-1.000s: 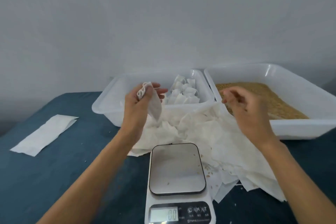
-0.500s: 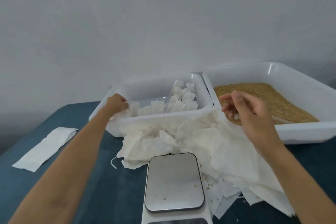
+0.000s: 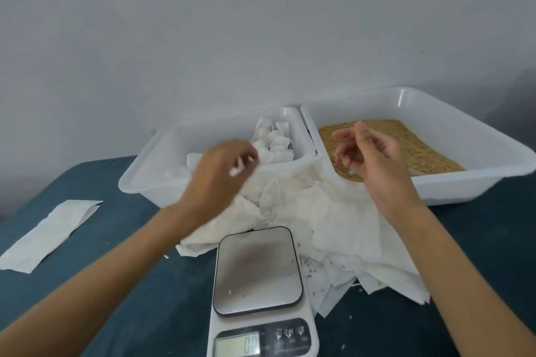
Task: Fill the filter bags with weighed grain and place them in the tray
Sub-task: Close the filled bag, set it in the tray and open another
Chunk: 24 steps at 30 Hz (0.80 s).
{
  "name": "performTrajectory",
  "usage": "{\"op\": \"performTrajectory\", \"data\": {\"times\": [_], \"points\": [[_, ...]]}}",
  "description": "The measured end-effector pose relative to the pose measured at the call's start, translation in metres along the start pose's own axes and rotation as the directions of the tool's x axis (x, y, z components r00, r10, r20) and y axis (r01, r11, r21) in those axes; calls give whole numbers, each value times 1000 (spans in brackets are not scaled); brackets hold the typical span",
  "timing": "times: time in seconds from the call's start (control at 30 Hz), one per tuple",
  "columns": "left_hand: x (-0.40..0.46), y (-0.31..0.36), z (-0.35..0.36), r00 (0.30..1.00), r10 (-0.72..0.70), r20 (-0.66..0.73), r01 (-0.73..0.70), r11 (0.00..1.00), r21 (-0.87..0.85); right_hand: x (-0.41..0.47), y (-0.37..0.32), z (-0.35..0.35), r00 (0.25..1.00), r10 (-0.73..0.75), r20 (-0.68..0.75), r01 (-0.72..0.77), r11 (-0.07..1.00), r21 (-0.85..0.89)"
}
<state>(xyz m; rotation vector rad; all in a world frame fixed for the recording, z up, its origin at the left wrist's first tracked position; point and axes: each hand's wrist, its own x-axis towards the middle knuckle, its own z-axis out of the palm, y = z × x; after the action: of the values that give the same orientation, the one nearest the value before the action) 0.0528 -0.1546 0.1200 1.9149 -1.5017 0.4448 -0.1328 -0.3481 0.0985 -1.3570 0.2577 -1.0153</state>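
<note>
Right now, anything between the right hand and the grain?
Nothing visible. The right hand hovers directly above the grain in the right tray, its fingers loosely curled, with only open air beneath them.

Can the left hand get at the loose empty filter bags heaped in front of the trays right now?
Probably yes: the left hand hovers right over the empty filter bags, nothing between them.

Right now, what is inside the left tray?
The left tray holds filled filter bags, clustered toward its right side. The left hand covers part of the row along the near wall.
</note>
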Motion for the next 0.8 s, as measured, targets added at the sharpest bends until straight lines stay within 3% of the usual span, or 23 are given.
{"op": "performTrajectory", "data": {"times": [0.1, 0.23, 0.4, 0.53, 0.6, 0.7, 0.77, 0.8], "points": [[-19, 52, 30, 960, 93, 265, -80, 995, -58, -1, -2, 1, 1000, 0, -14, 0, 1000, 0], [-15, 75, 76, 906, -34, 422, 7, 998, 66, -3, -5, 1, 1000, 8, -1, -8, 999, 34], [-15, 74, 96, 902, -77, 424, 95, 995, -22, -2, -6, 1, 1000, 9, -7, -8, 999, 32], [-19, 64, 85, 965, -108, 238, 166, 958, -236, -4, -6, 0, 999, -18, 28, 18, 999, -33], [-26, 55, 71, 962, -200, 186, 262, 866, -425, -7, -5, 2, 992, -86, 97, 105, 970, -219], [-42, 42, 54, 928, -336, 163, 353, 649, -674, -16, 1, 14, 950, -108, 294, 252, 821, -512], [-53, 36, 48, 904, -400, 151, 364, 533, -764, -22, 7, 20, 919, -63, 389, 300, 754, -585], [-57, 34, 46, 893, -427, 144, 362, 491, -792, -24, 8, 22, 912, -17, 409, 273, 770, -577]]}}
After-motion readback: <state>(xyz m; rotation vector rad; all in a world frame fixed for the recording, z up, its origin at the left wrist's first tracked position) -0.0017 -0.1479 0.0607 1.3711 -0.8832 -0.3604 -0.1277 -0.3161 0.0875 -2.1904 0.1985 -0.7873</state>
